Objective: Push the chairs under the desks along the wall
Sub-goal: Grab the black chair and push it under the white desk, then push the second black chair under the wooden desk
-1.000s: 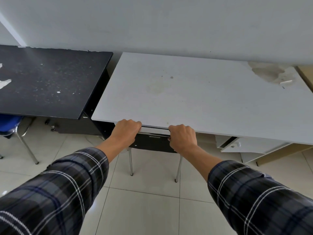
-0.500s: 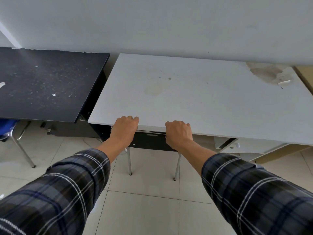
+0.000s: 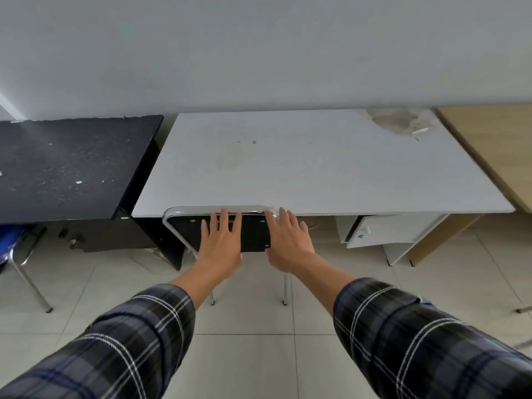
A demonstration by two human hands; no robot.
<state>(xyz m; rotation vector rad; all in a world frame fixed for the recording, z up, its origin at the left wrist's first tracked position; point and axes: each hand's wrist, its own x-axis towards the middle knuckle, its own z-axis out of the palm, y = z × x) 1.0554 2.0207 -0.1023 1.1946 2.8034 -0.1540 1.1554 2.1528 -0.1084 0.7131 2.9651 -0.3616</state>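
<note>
Along the wall at 12 o'clock stand three desks side by side: a black desk [image 3: 63, 165] at 9 o'clock, a white desk [image 3: 311, 165] in the middle, a tan desk [image 3: 495, 145] at 3 o'clock. White desk top is stained and peeled at its far right corner; a white drawer unit [image 3: 383, 230] hangs under its right side, door ajar.

Task chair: black chair [image 3: 218, 228] with a chrome frame, tucked beneath the white desk's near edge at centre. Only the backrest and two rear legs show; top rail sits right at the desk edge, so the seat reads as fully under. Judged pushed home.

At 8 o'clock, a blue chair [image 3: 14, 243] sits partly under the black desk, mostly cut off by the frame; likely the next one to check.

Left hand [image 3: 221, 243] lies flat on the backrest, fingers [image 3: 224, 218] spread wide, gripping nothing. Right hand [image 3: 288, 243] likewise splayed against the right end of the rail. Open palms suit pushing, not lifting.
</note>
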